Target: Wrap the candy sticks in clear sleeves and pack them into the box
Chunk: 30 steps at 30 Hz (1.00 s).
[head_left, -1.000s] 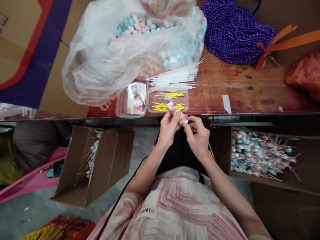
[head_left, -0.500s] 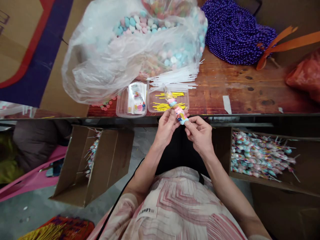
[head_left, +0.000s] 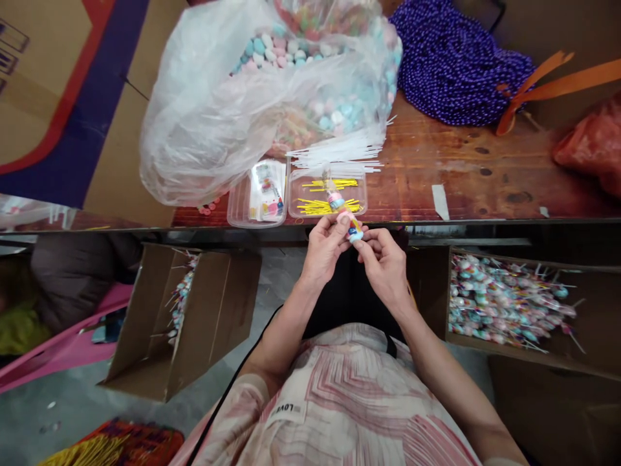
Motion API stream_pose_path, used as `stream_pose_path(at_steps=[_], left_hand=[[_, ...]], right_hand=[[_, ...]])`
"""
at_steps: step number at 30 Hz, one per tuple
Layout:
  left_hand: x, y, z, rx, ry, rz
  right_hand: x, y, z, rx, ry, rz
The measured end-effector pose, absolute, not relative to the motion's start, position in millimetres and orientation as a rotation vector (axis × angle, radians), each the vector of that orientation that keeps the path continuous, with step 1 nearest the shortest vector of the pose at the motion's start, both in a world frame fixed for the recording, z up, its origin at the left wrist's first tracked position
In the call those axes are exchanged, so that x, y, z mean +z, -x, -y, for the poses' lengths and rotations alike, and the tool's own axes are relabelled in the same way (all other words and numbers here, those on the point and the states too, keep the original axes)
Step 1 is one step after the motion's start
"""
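Observation:
Between my hands is a wrapped candy stick (head_left: 334,199), with pink, white and pale blue pieces inside a clear printed wrapper. It is tilted, its far end over the yellow twist ties. My left hand (head_left: 323,251) is closed around its middle, thumb on top. At the near, pale blue end, my right hand (head_left: 387,264) pinches with thumb and fingertips; the exact grip there is partly hidden. Just beyond sit a clear tray (head_left: 365,194) holding yellow twist ties (head_left: 310,207) and another tray (head_left: 237,208) with printed wrappers (head_left: 266,191). White sticks (head_left: 339,155) lie behind them.
A large plastic bag (head_left: 194,129) of pastel candies fills the table's back left. Purple beaded strings (head_left: 460,65) and a red bag (head_left: 592,142) lie right. Below the table edge, cardboard boxes stand left (head_left: 218,310) and right (head_left: 427,291), both with wrapped candy sticks inside.
My right hand has shifted slightly left and down at the near end of the candy stick. My left thumb has moved further over the wrapper. The plastic bag's left side has sagged inward.

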<state>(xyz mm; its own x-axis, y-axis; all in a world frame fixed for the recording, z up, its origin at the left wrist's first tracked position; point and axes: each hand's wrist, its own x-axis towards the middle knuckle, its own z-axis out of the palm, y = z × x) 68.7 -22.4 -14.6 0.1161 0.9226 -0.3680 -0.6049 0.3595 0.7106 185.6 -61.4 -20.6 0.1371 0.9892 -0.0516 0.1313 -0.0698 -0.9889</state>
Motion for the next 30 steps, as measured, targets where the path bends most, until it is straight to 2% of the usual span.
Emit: stream_pose_path(at_steps=[6, 16, 23, 30], left_hand=[[-18, -73, 26, 1.168, -0.425, -0.970], [-23, -78, 31, 1.166, -0.444, -1.010], [-13, -73, 25, 1.168, -0.418, -0.916], [-14, -73, 26, 1.152, -0.465, -0.926]], right_hand=[[-20, -186, 61, 1.007, 1.528, 1.253], [-27, -178, 58, 0.641, 1.669, 1.411], [-21, -185, 71, 0.778, 1.564, 1.433], [-27, -180, 73, 0.635, 1.429, 1.517]])
